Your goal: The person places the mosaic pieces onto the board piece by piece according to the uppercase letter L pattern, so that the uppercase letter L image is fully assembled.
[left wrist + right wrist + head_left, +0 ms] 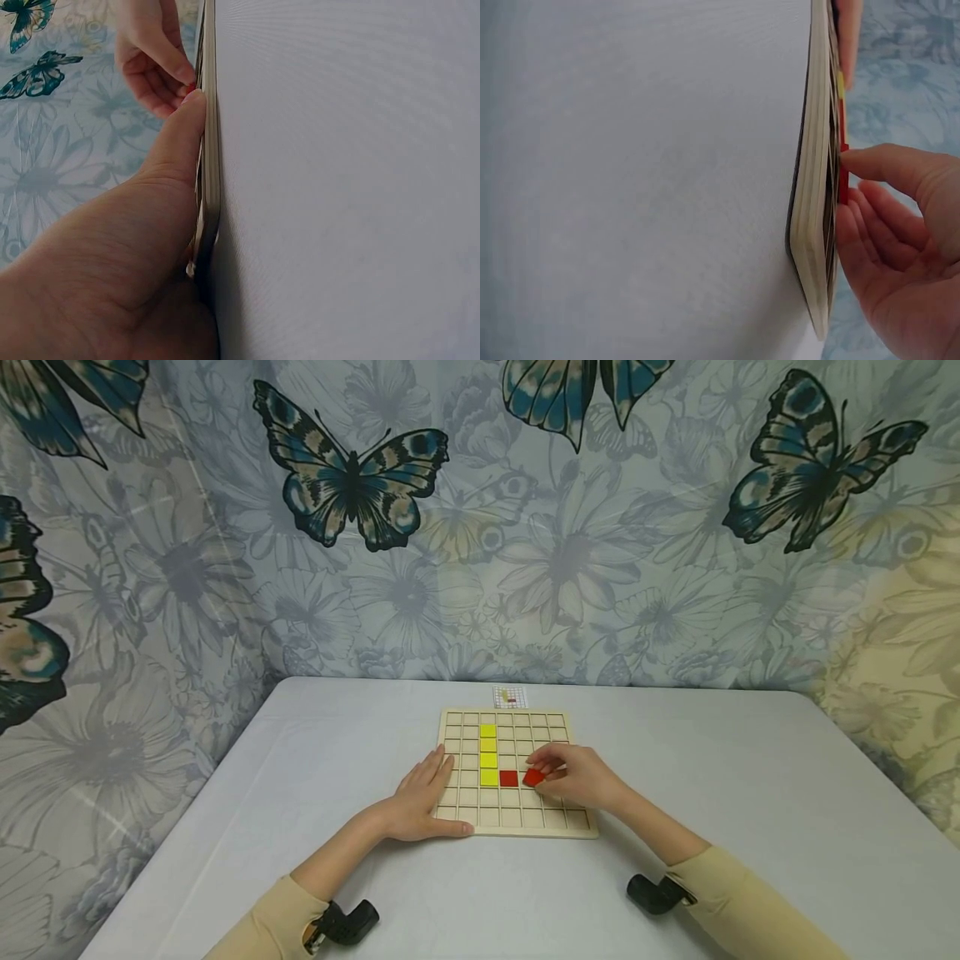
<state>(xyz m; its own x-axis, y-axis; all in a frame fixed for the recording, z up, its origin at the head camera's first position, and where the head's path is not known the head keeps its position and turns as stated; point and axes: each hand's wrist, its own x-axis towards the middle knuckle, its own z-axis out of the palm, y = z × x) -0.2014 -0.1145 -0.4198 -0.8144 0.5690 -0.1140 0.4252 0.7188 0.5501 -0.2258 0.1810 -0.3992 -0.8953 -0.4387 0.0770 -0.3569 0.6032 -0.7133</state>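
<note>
A wooden grid board lies flat on the table. Several yellow square tiles form a column on it, and one red tile sits in the cell right of the lowest yellow one. My right hand pinches a second red tile, tilted against the grid, just right of the first. In the right wrist view the thumb and a finger hold this red tile at the board's surface. My left hand rests with spread, straight fingers on the board's left edge, its thumb along the near edge.
A small card printed with a coloured grid pattern lies just behind the board. White cloth covers the table. Black wrist cameras sit on both forearms. A wall with butterfly print stands behind the table.
</note>
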